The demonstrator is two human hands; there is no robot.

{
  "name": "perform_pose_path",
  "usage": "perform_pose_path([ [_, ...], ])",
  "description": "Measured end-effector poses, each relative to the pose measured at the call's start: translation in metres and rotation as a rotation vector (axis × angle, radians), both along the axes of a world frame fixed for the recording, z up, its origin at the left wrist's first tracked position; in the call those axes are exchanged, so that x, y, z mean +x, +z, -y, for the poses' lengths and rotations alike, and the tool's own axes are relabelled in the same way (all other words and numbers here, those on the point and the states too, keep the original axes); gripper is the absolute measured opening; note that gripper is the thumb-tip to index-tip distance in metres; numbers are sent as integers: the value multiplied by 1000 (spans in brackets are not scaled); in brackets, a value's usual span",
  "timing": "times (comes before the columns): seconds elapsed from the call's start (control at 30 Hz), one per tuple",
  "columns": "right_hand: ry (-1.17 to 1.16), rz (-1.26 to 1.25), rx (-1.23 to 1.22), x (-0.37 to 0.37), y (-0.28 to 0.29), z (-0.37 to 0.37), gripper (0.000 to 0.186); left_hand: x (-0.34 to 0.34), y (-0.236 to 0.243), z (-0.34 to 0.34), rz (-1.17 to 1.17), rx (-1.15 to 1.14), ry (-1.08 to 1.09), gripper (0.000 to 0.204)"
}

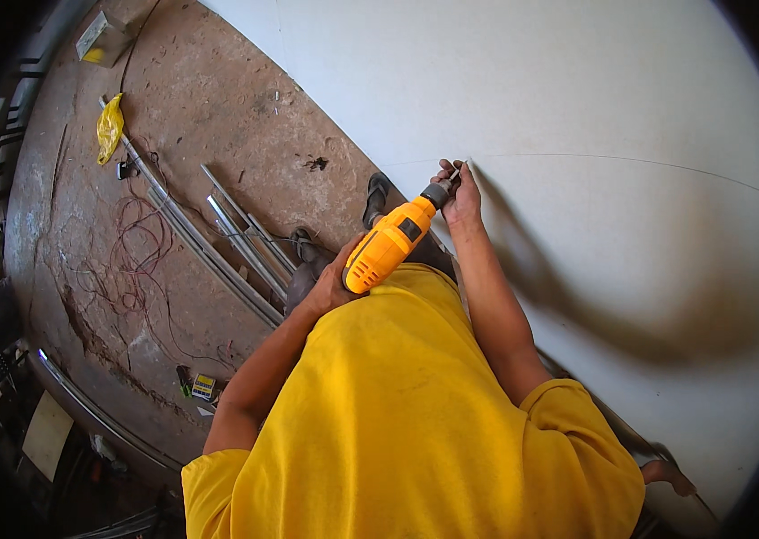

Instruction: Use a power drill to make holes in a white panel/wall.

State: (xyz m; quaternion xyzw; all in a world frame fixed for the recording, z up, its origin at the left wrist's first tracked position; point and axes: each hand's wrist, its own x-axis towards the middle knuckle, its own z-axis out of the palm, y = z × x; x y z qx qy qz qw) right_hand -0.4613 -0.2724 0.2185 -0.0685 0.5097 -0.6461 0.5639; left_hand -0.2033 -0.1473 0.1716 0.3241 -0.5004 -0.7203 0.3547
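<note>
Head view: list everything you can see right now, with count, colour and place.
power drill: one, yellow and black, centre, nose against the board
white board: one, white, upper right, thin seam line across it
metal rails: several, silver, on the floor at left
plastic bag: one, yellow, upper left
loose wire: a tangle, reddish, floor at left
sandals: two, dark, beside the board edge
concrete floor: brown, left half
left hand: on the drill's rear
right hand: at the drill's chuck
</note>
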Motion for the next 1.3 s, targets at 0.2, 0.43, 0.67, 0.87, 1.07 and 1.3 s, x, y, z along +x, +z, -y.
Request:
perform_pose_path([
  [0.2, -8, -6, 33, 11, 1, 5, 21, 10, 18, 2, 127, 30, -19, 94],
  [0.43, 75, -10, 41, 40, -1, 14, 25, 23, 23, -11, 194, 21, 48, 89],
  [0.67, 17, 266, 178, 85, -15, 14, 35, 46, 3, -35, 102, -24, 161, 91],
  [0.87, 272, 296, 191, 112, -24, 8, 47, 47, -17, -46, 112, -90, 242, 97],
  [1.07, 333, 213, 173, 132, -2, 7, 45, 51, -9, -49, 229, -79, 314, 99],
  [1.3, 365, 226, 126, 138, 11, 7, 36, 49, -16, -50, 109, 26, 315, 99],
])
